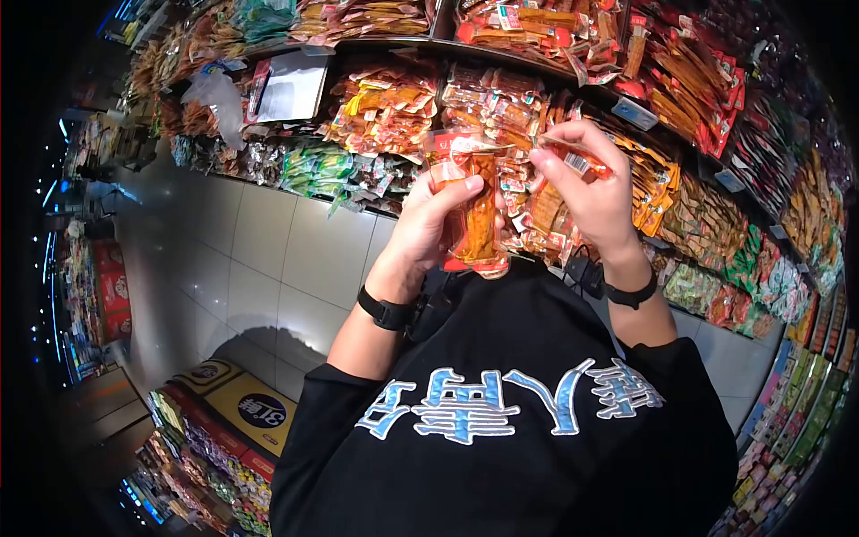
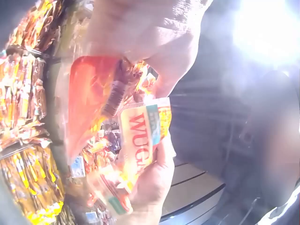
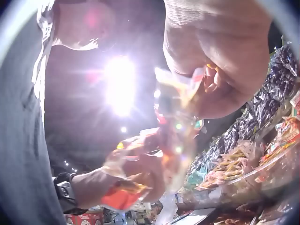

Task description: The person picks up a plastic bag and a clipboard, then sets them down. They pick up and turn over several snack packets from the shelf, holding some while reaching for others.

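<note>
- Red-labelled snack packet (image 1: 480, 224), held up before a crowded shelf (image 1: 394, 41), gripped firmly in the person's left hand (image 1: 425, 219).
- Right hand (image 1: 592, 192) pinches a barcoded packet (image 1: 575, 162) just beside it.
- Slick plastic and that fingertip pinch could, I'd guess, let one slip among lookalikes.
- Bagged snacks (image 1: 385, 115) heap around; farther out, a notepad (image 1: 300, 82), a pen (image 1: 259, 89), pale floor tiles (image 1: 259, 234).

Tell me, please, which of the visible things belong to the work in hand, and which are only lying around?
Belong to the work, it seems:
Left hand, gripping a snack packet
Right hand, pinching a barcoded packet

Probably only lying around:
White sheet
Dark pen
Plastic bag
Green packets
</note>
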The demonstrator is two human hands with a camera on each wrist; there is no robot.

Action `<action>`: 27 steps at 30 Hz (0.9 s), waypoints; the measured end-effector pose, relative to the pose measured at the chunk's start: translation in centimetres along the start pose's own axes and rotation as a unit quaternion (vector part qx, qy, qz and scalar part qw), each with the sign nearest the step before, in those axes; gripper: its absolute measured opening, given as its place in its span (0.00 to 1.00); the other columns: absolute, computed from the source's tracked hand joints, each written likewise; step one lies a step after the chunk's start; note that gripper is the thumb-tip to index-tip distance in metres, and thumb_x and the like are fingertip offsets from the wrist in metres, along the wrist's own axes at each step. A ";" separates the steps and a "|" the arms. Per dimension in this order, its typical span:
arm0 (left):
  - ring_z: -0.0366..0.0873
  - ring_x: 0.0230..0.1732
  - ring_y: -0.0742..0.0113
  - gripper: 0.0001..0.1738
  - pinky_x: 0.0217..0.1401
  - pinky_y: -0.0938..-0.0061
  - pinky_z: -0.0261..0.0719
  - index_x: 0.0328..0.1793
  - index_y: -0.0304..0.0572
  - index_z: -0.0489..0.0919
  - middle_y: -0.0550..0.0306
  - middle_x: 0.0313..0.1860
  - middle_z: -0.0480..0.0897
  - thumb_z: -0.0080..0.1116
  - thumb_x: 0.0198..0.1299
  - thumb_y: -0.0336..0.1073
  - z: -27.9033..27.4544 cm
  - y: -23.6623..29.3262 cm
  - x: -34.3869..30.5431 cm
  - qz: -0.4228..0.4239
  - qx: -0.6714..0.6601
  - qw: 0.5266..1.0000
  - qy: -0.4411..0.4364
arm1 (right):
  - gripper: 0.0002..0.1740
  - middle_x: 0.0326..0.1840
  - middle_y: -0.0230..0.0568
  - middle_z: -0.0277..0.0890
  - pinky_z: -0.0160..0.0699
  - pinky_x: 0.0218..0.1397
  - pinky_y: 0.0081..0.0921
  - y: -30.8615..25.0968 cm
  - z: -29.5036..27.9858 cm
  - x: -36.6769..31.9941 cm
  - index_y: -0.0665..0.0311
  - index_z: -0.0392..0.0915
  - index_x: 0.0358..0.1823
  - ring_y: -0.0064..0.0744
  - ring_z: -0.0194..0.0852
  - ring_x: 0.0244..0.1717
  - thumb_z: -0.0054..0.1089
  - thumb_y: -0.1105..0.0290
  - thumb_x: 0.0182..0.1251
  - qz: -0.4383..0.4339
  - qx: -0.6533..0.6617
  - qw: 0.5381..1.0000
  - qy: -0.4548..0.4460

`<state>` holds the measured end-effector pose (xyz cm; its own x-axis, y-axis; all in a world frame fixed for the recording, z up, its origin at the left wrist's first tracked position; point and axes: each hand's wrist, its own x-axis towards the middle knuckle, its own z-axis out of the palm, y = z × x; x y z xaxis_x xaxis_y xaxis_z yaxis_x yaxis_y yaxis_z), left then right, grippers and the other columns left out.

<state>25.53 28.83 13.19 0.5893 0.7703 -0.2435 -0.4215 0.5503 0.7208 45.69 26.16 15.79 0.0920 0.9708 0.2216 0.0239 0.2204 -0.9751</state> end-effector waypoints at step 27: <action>0.81 0.33 0.67 0.12 0.41 0.72 0.82 0.51 0.32 0.76 0.56 0.37 0.82 0.57 0.60 0.23 -0.4 -0.8 0.8 0.019 0.054 0.996 -0.072 | 0.09 0.29 0.35 0.80 0.79 0.27 0.20 1.0 0.7 2.1 0.64 0.76 0.43 0.22 0.78 0.22 0.61 0.67 0.69 0.241 0.244 0.939 -0.017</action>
<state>26.05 29.11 12.18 0.6708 0.7310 -0.1252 -0.3734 0.4788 0.7945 45.24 28.51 15.27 -0.0577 0.9696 -0.2380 -0.4724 -0.2365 -0.8490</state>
